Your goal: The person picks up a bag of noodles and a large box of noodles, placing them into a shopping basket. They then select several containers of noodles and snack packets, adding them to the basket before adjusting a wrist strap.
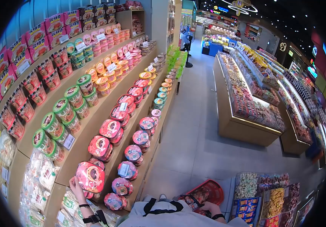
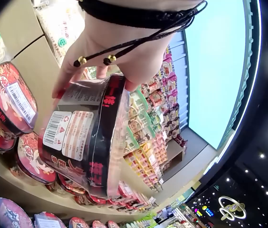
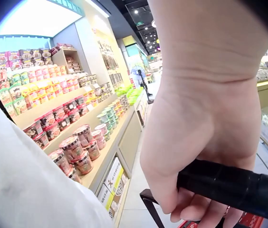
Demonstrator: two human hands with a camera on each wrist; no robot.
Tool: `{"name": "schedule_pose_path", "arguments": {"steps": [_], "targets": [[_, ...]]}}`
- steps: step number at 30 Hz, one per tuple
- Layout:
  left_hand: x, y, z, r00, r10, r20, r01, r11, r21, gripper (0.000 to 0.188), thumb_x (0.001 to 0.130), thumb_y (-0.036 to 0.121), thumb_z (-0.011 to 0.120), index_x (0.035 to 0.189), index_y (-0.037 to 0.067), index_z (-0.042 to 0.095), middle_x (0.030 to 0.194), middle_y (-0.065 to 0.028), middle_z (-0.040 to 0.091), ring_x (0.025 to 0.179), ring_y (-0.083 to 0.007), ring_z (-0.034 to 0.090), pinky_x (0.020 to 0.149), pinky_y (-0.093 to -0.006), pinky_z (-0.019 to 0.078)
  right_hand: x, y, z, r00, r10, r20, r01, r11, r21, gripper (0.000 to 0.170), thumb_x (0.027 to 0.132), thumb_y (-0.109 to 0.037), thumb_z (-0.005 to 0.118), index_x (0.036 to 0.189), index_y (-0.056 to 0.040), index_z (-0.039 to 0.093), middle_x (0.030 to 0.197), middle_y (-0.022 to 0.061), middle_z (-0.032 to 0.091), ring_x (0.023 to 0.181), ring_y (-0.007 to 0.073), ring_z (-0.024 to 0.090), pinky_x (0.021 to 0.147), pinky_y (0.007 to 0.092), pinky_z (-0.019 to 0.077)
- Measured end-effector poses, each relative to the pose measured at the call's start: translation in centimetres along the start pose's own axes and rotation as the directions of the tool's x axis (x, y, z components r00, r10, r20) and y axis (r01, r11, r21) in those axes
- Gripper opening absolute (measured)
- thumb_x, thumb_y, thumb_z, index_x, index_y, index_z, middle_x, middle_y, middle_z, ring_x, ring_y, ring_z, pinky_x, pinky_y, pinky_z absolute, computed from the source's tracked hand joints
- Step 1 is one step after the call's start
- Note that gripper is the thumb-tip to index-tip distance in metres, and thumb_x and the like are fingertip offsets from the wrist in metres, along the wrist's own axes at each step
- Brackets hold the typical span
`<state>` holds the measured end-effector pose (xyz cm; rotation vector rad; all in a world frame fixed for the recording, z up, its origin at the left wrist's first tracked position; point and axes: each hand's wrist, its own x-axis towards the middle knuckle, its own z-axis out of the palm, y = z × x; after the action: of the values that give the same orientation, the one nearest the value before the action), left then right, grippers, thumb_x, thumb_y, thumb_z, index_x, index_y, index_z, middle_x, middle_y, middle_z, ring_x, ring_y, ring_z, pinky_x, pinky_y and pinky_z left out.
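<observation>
My left hand (image 1: 76, 188) grips a red packaged instant-food tub (image 1: 90, 176) by its edge, above the lower shelf. In the left wrist view the tub (image 2: 77, 135) is tilted, its dark label side with a barcode facing the camera, fingers at one end. More red tubs (image 1: 100, 146) of the same shape stand in a row beyond it. Down at my side, my right hand (image 1: 210, 208) holds the red shopping basket (image 1: 217, 191). Its fingers wrap round the black basket handle (image 3: 234, 183) in the right wrist view. Packages lie inside the basket.
Stepped shelves to the left carry green-lidded cups (image 1: 62, 106), round patterned tubs (image 1: 133, 153) and bagged noodles (image 1: 38, 181). A snack bin (image 1: 274, 202) stands at the lower right, close to the basket. Across the grey aisle floor (image 1: 185, 140) is a long display counter (image 1: 242, 126).
</observation>
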<state>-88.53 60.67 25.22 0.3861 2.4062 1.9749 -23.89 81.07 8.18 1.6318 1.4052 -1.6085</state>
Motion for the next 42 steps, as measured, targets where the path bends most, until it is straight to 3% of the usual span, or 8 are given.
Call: {"name": "schedule_pose_path", "arguments": {"steps": [3,11,23,26,29,34,38,42], "targets": [[2.1,-0.2,-0.1,0.999,-0.038,0.002,0.037,0.99,0.133,0.029,0.086,0.031,0.051,0.09,0.002,0.051,0.084,-0.0079,0.055,0.079,-0.0141,0.05,0.073,-0.0278,0.0405,-1.6,-1.2,0.0,0.996,0.059,-0.061,-0.059,0.998,0.005,0.018,0.07,-0.014,0.061,0.081,0.0007,0.06,0.067,0.0064,0.06,0.057,0.0142,0.058,0.052,0.0266,0.047],[7.3,-0.5,1.3,0.998,-0.044,-0.046,0.064,0.74,0.67,0.043,0.085,0.043,0.042,0.096,0.002,0.046,0.091,-0.022,0.052,0.09,-0.0373,0.049,0.079,-0.044,0.0376,-2.0,-1.2,1.8,0.969,0.132,-0.208,-0.101,0.983,0.155,0.019,0.07,-0.013,0.06,0.078,0.0037,0.061,0.067,0.009,0.061,0.058,0.0166,0.059,0.055,0.027,0.0479],[12.0,-10.9,1.3,0.984,-0.159,0.084,0.088,0.831,0.55,0.052,0.088,0.045,0.034,0.098,-0.004,0.048,0.093,-0.0243,0.056,0.089,-0.0372,0.053,0.08,-0.0407,0.0397,-1.6,-0.2,4.8,0.945,0.164,-0.283,-0.101,0.969,0.224,0.027,0.064,-0.019,0.062,0.082,0.002,0.063,0.067,0.0116,0.063,0.061,0.0187,0.062,0.058,0.0284,0.0488],[12.6,-12.3,1.4,0.986,-0.108,0.124,0.035,0.875,0.483,0.05,0.089,0.043,0.034,0.098,-0.004,0.049,0.091,-0.0203,0.057,0.087,-0.0311,0.054,0.079,-0.0376,0.0399,-1.7,-0.5,5.0,0.939,0.17,-0.298,-0.109,0.971,0.212,0.028,0.064,-0.019,0.063,0.082,0.0024,0.063,0.069,0.0119,0.063,0.06,0.0186,0.062,0.058,0.0282,0.0489],[13.1,-12.1,1.1,0.951,-0.252,0.176,0.203,0.945,0.257,0.043,0.089,0.039,0.038,0.094,-0.002,0.05,0.089,-0.0168,0.057,0.082,-0.0233,0.052,0.076,-0.0339,0.0407,-2.7,-1.5,5.2,0.937,0.177,-0.301,-0.122,0.974,0.192,0.03,0.063,-0.02,0.064,0.083,0.0033,0.063,0.07,0.0128,0.063,0.062,0.0196,0.062,0.058,0.0286,0.0487],[13.1,-11.1,2.1,0.958,-0.198,0.206,0.11,0.921,0.373,0.037,0.089,0.034,0.042,0.093,-0.001,0.051,0.082,-0.0108,0.055,0.076,-0.0177,0.051,0.072,-0.0307,0.041,-1.8,-1.0,5.1,0.926,0.215,-0.311,-0.169,0.971,0.168,0.029,0.064,-0.018,0.063,0.082,0.0044,0.062,0.07,0.0131,0.062,0.063,0.0198,0.062,0.059,0.0285,0.0485],[14.4,-16.0,2.9,0.96,-0.158,0.233,0.07,0.936,0.345,0.034,0.089,0.032,0.043,0.095,-0.001,0.05,0.079,-0.01,0.054,0.073,-0.017,0.05,0.071,-0.0305,0.0412,-3.5,-2.7,5.1,0.926,0.209,-0.315,-0.164,0.973,0.166,0.028,0.065,-0.018,0.062,0.082,0.0041,0.063,0.069,0.0125,0.062,0.061,0.0183,0.061,0.058,0.0278,0.0482],[13.6,-18.3,3.2,0.981,0.066,0.182,-0.134,0.909,0.395,0.025,0.083,0.012,0.049,0.104,-0.001,0.049,0.087,-0.0162,0.057,0.085,-0.0275,0.055,0.08,-0.0352,0.0419,-5.7,-5.3,5.4,0.927,0.16,-0.339,-0.108,0.98,0.169,0.022,0.068,-0.013,0.06,0.08,0.0056,0.061,0.067,0.0121,0.061,0.059,0.0178,0.061,0.055,0.0281,0.0477]]}}
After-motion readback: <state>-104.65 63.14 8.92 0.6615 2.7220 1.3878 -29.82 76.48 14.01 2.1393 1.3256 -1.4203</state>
